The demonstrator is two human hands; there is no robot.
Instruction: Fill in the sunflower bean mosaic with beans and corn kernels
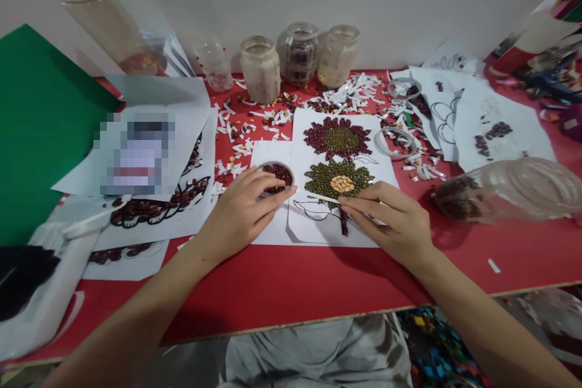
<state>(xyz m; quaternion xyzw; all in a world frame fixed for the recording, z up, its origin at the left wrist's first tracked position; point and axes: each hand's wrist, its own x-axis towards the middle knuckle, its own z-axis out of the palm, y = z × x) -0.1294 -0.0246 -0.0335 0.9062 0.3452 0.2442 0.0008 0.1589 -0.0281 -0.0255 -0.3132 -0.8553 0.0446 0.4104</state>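
Note:
My right hand [391, 215] pinches a thin white stick [321, 197], its tip pointing left over the drawn leaf outline. Under the stick lies a white sheet [318, 233] with two bean flowers. The upper flower [313, 133] has dark red petals and a green centre. Green beans form the petals of the lower flower [318, 179], around a yellow kernel centre, above a dark red stem [344, 223]. My left hand [240, 206], fingers stretched and apart, lies over the near edge of a round lid of red beans [278, 173]; its fingertips are close to the stick's tip.
Several jars [260, 70] stand by the wall, amid paper shreds [354, 94] and loose beans. A large jar with green beans [500, 191] lies on its side at right. Papers and a blurred-out patch [136, 154] are at left. Clear rings [395, 142] lie beside the sheet.

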